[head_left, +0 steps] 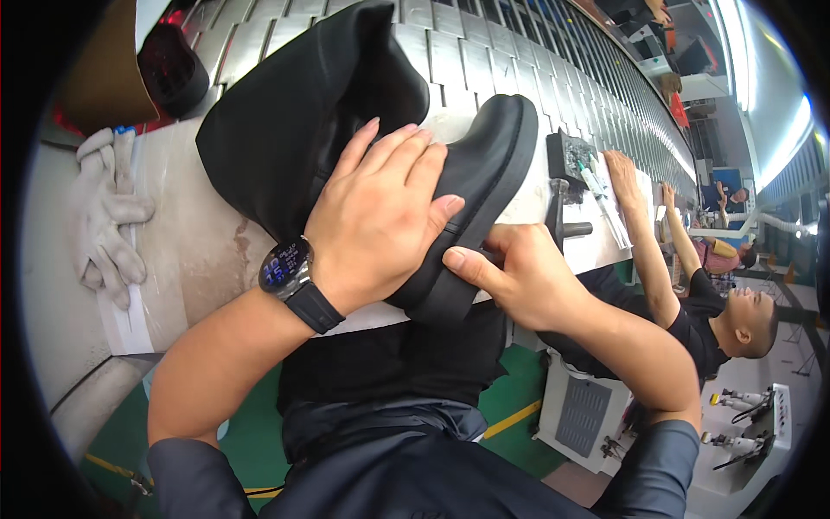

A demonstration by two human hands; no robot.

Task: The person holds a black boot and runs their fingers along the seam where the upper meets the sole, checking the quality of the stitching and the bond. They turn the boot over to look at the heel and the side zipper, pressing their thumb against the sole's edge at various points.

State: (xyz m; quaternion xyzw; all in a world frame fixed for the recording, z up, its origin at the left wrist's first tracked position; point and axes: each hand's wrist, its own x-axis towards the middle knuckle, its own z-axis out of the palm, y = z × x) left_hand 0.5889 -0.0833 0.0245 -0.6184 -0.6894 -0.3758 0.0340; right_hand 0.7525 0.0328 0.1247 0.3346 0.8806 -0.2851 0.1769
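A black boot (286, 112) lies on its side across the pale work surface (203, 233) in front of me. Its wide shaft points to the upper left, the rounded toe to the upper right, and the thick sole faces right. My left hand (377, 214) rests on the ankle and instep, fingers stretched out flat and thumb apart; a dark watch is on that wrist. At the waist of the sole, near the heel, my right hand (527, 272) grips the edge. Its thumb presses on the sole and its other fingers curl out of sight.
White gloves (108, 212) lie at the left. A slatted metal conveyor (450, 52) runs behind the boot. To the right are a black box (568, 156), a hammer-like tool (575, 229) and a syringe-like tube (605, 201). Beside me, a co-worker's arm (644, 233) reaches toward the conveyor.
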